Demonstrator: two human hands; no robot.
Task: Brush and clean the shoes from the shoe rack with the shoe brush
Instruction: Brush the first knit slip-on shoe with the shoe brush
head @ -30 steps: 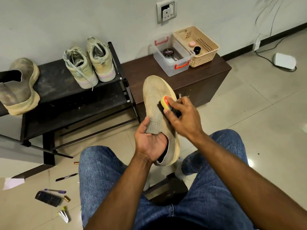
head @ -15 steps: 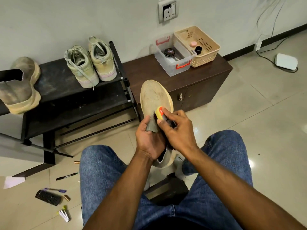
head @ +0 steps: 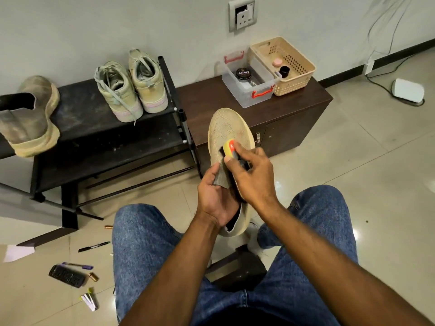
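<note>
A beige knit slip-on shoe [head: 227, 128] is held toe-up above my knees. My left hand [head: 215, 198] grips it at the tongue and opening. My right hand [head: 253, 177] holds a shoe brush [head: 229, 148] with a yellow and orange end, its bristles pressed on the shoe's upper. On the black shoe rack [head: 94, 137] stand a pair of pale green sneakers [head: 131, 88] and one dusty boot [head: 30, 118] at the left.
A brown cabinet [head: 294, 114] carries a clear box [head: 249, 81] with a polish tin and a beige basket [head: 284, 64]. Pens, a small keypad device [head: 67, 276] and bits lie on the floor at the left. A white device [head: 408, 90] with cable lies far right.
The brush slid down the shoe towards the tongue and has come back up a little. The shoe dipped lower and nearer the knees, then rose slightly.
</note>
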